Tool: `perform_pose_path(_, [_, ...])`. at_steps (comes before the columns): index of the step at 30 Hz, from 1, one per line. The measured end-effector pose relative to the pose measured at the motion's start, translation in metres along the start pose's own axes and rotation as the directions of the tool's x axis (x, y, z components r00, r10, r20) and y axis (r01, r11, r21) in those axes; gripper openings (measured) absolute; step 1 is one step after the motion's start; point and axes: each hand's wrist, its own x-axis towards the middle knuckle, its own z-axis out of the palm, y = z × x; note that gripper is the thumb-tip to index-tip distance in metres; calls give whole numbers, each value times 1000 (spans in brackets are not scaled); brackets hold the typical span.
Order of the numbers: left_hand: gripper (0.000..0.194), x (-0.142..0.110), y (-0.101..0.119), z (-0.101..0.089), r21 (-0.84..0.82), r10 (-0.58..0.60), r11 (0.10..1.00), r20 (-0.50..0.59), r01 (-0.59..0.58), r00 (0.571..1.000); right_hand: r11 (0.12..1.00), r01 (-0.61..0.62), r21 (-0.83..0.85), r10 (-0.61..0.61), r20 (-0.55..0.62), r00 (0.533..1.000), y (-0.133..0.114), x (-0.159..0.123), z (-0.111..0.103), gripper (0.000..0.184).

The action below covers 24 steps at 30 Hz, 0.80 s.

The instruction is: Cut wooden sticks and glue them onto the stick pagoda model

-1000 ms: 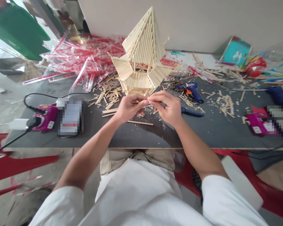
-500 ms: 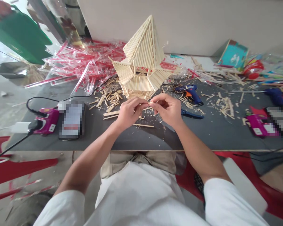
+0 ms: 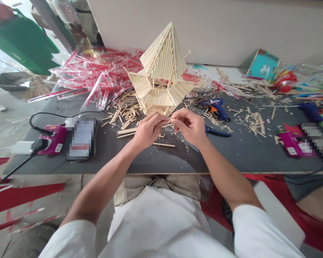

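Wood fragment (image 3: 170, 120) is sitting between the narrow grips of the left hand (image 3: 148, 131) and right hand (image 3: 191, 128), just in front of the stick model (image 3: 163, 53); light, level pressure is probably keeping it from snapping.

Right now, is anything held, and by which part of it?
The left hand and right hand seem to hold a small stick piece, probably by its ends; it is partly hidden.
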Motion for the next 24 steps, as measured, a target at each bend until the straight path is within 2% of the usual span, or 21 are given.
perform_pose_path(4, [12, 0, 0, 1, 53, 12, 998, 7, -13, 1000, 1000, 1, -8, -1, 16, 1000, -2, -1, -2, 19])
perform_pose_path(7, [9, 0, 2, 2, 102, -3, 995, 2, 2, 1000, 998, 40, -40, -41, -19, 999, -6, 0, -4, 18])
perform_pose_path(10, [9, -2, 2, 2, 115, -32, 993, 21, 29, 999, 972, 146, -185, -172, -137, 975, -8, 5, -8, 14])
perform_pose_path(13, [11, -3, 0, 3, 126, -65, 990, 67, 56, 996, 891, 236, -388, -338, -218, 916, -4, 13, -15, 13])
perform_pose_path(16, [14, -4, -1, 3, 147, -84, 987, 108, 67, 991, 828, 284, -484, -418, -194, 888, 4, 20, -20, 14])
perform_pose_path(24, [17, -3, -1, 3, 195, -141, 974, 143, 111, 980, 806, 311, -504, -420, -117, 900, 8, 25, -18, 9])
